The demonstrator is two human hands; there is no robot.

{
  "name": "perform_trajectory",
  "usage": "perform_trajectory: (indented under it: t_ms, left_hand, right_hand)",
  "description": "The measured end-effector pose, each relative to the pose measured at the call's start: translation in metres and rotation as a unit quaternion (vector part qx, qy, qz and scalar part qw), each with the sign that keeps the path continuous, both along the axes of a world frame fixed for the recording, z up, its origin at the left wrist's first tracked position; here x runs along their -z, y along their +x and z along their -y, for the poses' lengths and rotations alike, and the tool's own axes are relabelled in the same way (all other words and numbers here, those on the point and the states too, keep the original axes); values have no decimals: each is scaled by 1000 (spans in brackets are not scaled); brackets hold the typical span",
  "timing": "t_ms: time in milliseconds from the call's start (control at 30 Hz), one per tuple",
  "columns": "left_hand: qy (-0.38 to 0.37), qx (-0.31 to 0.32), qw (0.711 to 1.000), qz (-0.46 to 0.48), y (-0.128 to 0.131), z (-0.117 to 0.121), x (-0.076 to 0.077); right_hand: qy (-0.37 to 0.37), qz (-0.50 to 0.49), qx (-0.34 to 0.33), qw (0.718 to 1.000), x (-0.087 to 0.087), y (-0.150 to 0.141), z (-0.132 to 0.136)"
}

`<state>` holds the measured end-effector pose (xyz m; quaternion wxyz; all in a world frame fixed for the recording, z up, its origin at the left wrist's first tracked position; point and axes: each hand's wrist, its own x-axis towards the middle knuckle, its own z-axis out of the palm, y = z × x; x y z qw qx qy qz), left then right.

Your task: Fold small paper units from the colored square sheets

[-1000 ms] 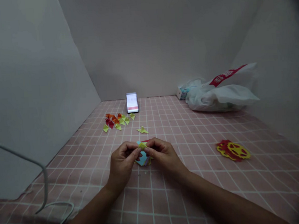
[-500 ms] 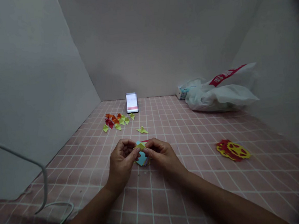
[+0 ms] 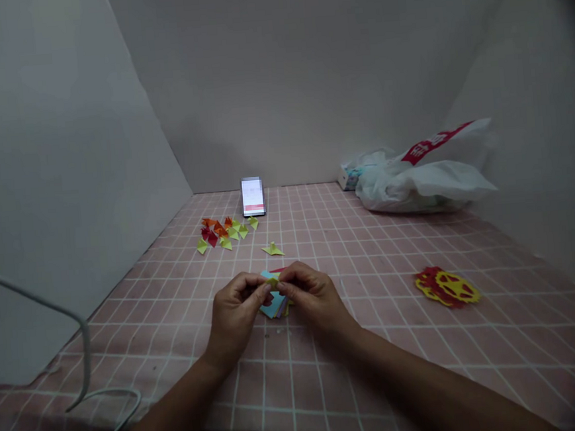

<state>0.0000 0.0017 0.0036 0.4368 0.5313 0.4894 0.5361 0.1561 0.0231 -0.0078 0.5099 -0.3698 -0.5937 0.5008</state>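
A small folded piece of yellow paper (image 3: 273,283) is pinched between both hands, mostly covered by the fingers. My left hand (image 3: 238,312) is closed on its left side, and my right hand (image 3: 314,298) grips its right side. Right beneath lies a stack of square coloured paper (image 3: 273,307), light blue on top, with other colours peeking out at the edges. Just beyond the hands sits one yellow folded paper crane (image 3: 273,250). Farther back to the left are several little folded paper cranes (image 3: 220,231) in red, orange and yellow.
A phone (image 3: 253,197) stands upright near the back wall. At the back right lies a white plastic bag (image 3: 414,185) beside a tissue pack (image 3: 349,176). Red and yellow paper cut-outs (image 3: 447,287) rest on the right. A pale cable (image 3: 86,351) loops at the left edge.
The fingers of my left hand have slid inward over the yellow paper, so less of it shows now. My right hand keeps nearly the same place. Nothing else on the table has moved.
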Motion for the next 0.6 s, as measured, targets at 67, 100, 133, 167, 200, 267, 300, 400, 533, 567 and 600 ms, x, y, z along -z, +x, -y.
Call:
perform_trajectory:
  t_ms: [67,100,133,167,200,267,300,400,533,567,600]
  left_hand:
    - [6,0,1000,-7,0,1,0]
    - [9,0,1000,-13,0,1,0]
    - [14,2,1000,-20,0,1,0]
    - [20,4,999,-29,0,1,0]
    - [27,8,999,-39,0,1,0]
    - [41,16,997,-59,1,1,-1]
    - [46,19,997,-67,1,1,-1]
    - [40,24,996,-78,2,1,-2]
    - [7,30,998,-49,2,1,-3]
    - [-5,29,999,-34,2,1,-3]
    - [-17,24,999,-20,1,0,-2]
  right_hand:
    - [-2,7,-7,1000,-1,0,0]
    - [-6,9,-11,1000,-1,0,0]
    - [-9,11,-14,1000,-2,0,0]
    - [-10,14,-16,1000,-2,0,0]
    - [-8,18,-16,1000,-3,0,1]
    - [3,31,-10,999,-5,1,1]
    - [11,40,-8,999,-6,2,2]
    - [50,76,-2,996,-11,5,4]
    - [78,108,16,991,-14,7,3]
    - [67,107,17,992,-14,7,2]
    - [53,102,15,993,-12,7,1]
